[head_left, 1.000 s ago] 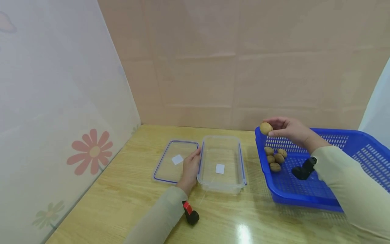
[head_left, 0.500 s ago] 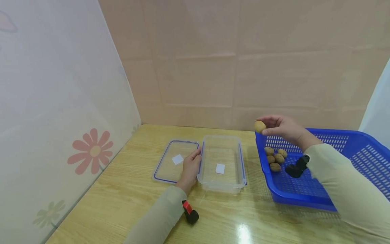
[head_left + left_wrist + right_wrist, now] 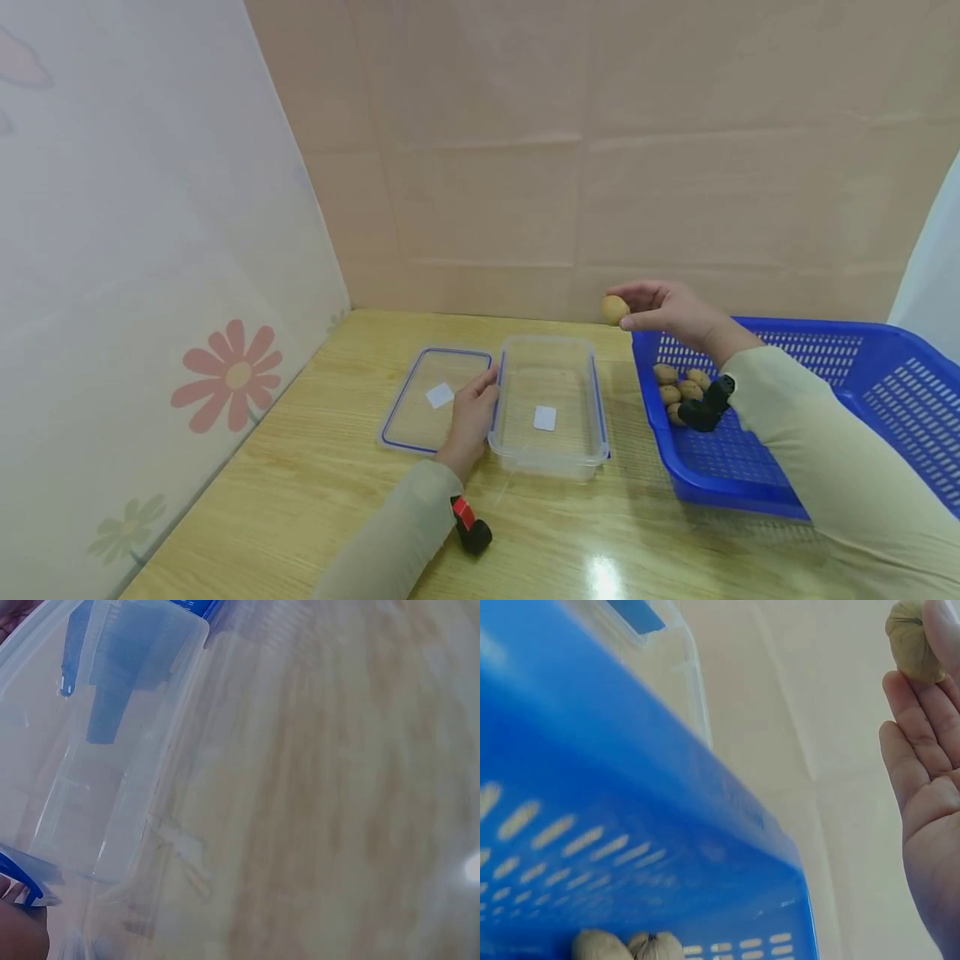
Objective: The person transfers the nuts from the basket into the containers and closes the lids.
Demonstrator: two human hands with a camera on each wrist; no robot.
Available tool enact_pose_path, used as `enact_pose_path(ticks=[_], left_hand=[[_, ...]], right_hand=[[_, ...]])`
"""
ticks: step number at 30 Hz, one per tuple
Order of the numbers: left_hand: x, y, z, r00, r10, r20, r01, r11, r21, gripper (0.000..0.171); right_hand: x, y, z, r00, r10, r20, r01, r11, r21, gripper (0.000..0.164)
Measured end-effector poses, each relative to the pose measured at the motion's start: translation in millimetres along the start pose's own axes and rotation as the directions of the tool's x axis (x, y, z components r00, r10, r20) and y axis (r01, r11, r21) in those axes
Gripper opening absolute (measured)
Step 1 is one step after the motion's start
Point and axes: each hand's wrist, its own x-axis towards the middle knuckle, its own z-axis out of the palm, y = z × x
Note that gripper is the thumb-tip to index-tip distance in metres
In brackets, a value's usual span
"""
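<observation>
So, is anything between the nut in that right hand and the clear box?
Nothing visible: in the head view, the right hand holds the nut left of the basket, the box stands open, and its lid lies beside it.

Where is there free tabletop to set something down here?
Bare table left of the lid, toward the flowered wall; also in front of the container, between left sleeve and right sleeve. It's crowded where the left hand lies between lid and container, and tight between container and basket.

Right grip (image 3: 670, 317) raised in a pinch, left grip (image 3: 472, 414) lower, fingers pointing forward, both arms (image 3: 397, 529) outstretched
</observation>
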Motion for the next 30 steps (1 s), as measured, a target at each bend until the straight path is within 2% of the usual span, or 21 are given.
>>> enact_pose_path(ticks=[5, 13, 23, 30], left_hand=[[0.4, 0.7, -0.3, 1.000, 0.001, -0.001, -0.001, 1.000, 0.001, 0.043], [1.4, 0.2, -0.9, 1.000, 0.016, -0.015, -0.016, 1.000, 0.005, 0.043], [1.6, 1.6, -0.6, 1.000, 0.009, -0.026, -0.009, 1.000, 0.004, 0.042], [2.1, 2.1, 0.6, 0.999, 0.015, -0.033, -0.015, 1.000, 0.006, 0.043]], right_hand=[[8, -2, 6, 0.999, -0.037, 0.025, 0.036, 0.999, 0.017, 0.038], [23, -5, 19, 0.999, -0.027, 0.042, 0.027, 1.000, -0.012, 0.045], [43, -2, 44, 0.995, -0.049, 0.092, 0.040, 0.994, 0.098, 0.047], [51, 1, 61, 0.990, -0.025, 0.142, 0.004, 0.989, 0.148, 0.048]])
